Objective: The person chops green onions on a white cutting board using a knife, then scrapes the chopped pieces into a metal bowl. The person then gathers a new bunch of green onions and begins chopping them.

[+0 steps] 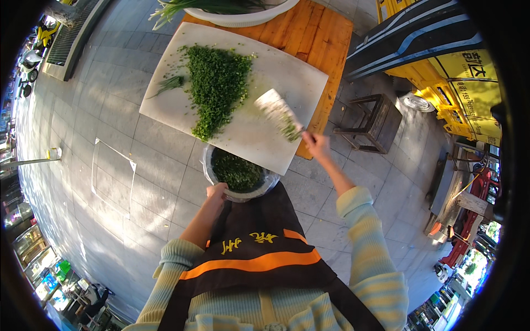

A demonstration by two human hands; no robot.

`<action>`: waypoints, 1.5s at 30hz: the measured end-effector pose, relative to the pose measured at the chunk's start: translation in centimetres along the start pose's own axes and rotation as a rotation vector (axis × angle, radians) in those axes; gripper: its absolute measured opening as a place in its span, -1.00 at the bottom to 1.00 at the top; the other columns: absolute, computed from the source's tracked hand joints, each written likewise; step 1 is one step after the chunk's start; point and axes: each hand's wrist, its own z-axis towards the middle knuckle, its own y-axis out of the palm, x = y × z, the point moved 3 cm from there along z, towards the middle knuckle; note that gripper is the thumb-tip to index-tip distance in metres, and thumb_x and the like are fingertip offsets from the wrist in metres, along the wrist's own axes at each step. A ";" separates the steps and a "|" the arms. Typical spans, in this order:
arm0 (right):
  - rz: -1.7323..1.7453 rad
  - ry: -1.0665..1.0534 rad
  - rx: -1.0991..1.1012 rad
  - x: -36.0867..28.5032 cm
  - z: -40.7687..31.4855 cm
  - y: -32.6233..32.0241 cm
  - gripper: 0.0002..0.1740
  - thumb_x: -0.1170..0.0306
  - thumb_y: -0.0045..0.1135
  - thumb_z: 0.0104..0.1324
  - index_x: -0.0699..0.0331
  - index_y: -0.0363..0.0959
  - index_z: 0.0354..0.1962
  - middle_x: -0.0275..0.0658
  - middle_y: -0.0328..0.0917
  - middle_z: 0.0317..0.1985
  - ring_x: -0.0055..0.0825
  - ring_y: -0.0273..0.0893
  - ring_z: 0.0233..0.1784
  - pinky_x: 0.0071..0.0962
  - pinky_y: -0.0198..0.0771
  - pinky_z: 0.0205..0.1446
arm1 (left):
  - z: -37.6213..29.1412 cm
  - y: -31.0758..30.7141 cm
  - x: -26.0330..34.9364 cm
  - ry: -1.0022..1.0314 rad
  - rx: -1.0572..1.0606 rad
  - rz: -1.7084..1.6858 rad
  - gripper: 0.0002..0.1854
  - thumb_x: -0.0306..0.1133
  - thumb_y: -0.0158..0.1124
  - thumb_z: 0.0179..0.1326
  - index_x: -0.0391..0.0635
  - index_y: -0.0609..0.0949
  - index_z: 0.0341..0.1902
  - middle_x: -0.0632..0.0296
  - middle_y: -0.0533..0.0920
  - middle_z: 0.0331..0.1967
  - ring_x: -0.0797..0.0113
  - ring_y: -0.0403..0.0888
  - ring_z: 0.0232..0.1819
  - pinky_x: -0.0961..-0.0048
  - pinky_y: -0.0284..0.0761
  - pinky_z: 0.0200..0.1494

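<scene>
My right hand point(316, 145) grips the handle of a cleaver point(275, 108), whose broad blade is over the right part of a white cutting board point(290, 76); bits of green stick to the blade, which is slightly blurred. A large heap of chopped green onions point(217, 82) covers the board's middle left, with a small bunch of uncut green stalks point(170, 84) beside it. My left hand point(217, 191) holds the rim of a plastic-lined bowl point(248, 194) below the board's near edge. Chopped greens point(236, 169) lie in the bowl, and the board hides its far side.
The board rests on a wooden table point(331, 37) and overhangs its near and left edges. A white basket point(244, 18) with long green onions point(207, 6) stands at the far edge. Right of the table is a wooden stool point(379, 124), with yellow crates point(445, 99) beyond it.
</scene>
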 end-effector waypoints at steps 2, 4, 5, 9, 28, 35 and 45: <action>0.156 0.073 0.113 1.9 2.2 -3.0 -0.46 0.00 0.08 0.24 0.38 0.51 -0.57 -0.33 0.38 -0.80 -0.65 0.29 -0.79 -0.54 0.22 -0.69 | -0.3 0.4 0.0 0.002 -0.034 -0.021 -0.79 -0.57 0.26 -0.25 -0.38 0.52 -0.45 0.11 0.53 -0.53 0.28 0.53 -0.55 0.37 0.45 -0.58; 0.162 0.073 0.182 3.3 3.8 -5.2 -0.51 0.07 0.11 0.25 0.40 0.53 -0.53 -0.35 0.36 -0.80 -0.72 0.26 -0.80 -0.59 0.17 -0.72 | -0.6 0.8 -0.2 -0.003 -0.084 -0.056 -0.84 -0.65 0.21 -0.19 -0.35 0.49 -0.43 0.13 0.48 -0.54 0.22 0.53 -0.51 0.33 0.45 -0.57; 0.255 0.057 0.175 3.8 4.2 -5.7 -0.51 0.09 0.04 0.30 0.37 0.46 -0.59 -0.36 0.32 -0.82 -0.70 0.21 -0.85 -0.62 0.06 -0.79 | -0.7 1.1 -0.3 -0.006 -0.111 -0.081 -0.83 -0.64 0.21 -0.21 -0.38 0.50 -0.44 0.13 0.49 -0.55 0.26 0.52 -0.54 0.35 0.44 -0.58; 0.221 0.043 0.126 4.9 3.5 -5.1 -0.49 0.07 0.04 0.29 0.37 0.45 -0.61 -0.36 0.33 -0.82 -0.69 0.22 -0.84 -0.59 0.11 -0.76 | -1.2 1.8 -0.4 -0.030 -0.158 -0.060 -0.81 -0.62 0.22 -0.25 -0.42 0.50 -0.46 0.15 0.50 -0.57 0.31 0.50 -0.59 0.38 0.42 -0.59; 0.306 0.064 0.166 -0.2 -1.6 3.5 -0.46 0.03 0.00 0.30 0.34 0.41 -0.63 -0.35 0.36 -0.79 -0.68 0.28 -0.82 -0.60 0.15 -0.76 | -2.7 -0.2 0.5 -0.043 -0.052 -0.040 -0.73 -0.64 0.19 -0.20 -0.48 0.48 -0.33 0.06 0.50 -0.52 0.18 0.53 -0.58 0.32 0.45 -0.61; 0.368 0.169 0.308 -1.3 8.3 -0.9 -0.40 0.00 -0.04 0.31 0.36 0.36 -0.68 -0.30 0.35 -0.82 -0.61 0.27 -0.86 -0.56 0.17 -0.79 | -1.3 -2.6 0.2 -0.084 0.019 -0.246 -0.77 -0.63 0.20 -0.21 -0.44 0.48 -0.38 0.10 0.47 -0.59 0.25 0.48 -0.65 0.35 0.37 -0.70; 0.181 -0.064 -0.091 -7.1 15.4 3.0 -0.42 0.02 -0.05 0.32 0.35 0.33 -0.67 -0.32 0.34 -0.80 -0.64 0.25 -0.83 -0.54 0.13 -0.76 | -1.6 -4.9 2.5 -0.051 0.100 -0.378 -0.74 -0.60 0.20 -0.17 -0.49 0.44 -0.36 0.06 0.48 -0.51 0.19 0.52 -0.59 0.25 0.56 -0.57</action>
